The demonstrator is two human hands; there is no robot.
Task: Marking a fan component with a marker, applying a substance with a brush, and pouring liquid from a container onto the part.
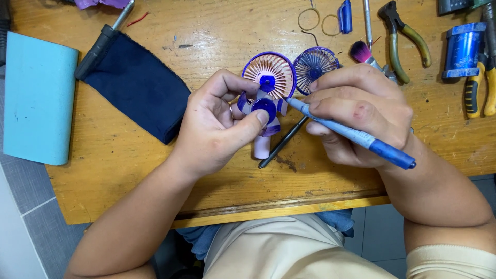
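My left hand pinches a small purple fan blade between thumb and fingers, just above a pale lilac handheld fan body lying on the wooden table. Behind the blade sits the round fan head with a purple rim. A loose purple grille lies to its right. My right hand grips a blue pen-like tool like a pencil, its tip touching the right side of the blade. A thin black rod lies slanted under my hands.
A dark blue cloth and a black-handled tool lie at left, beside a light blue block. Pliers, a brush, rubber bands, a blue cylinder and yellow-handled pliers crowd the far right.
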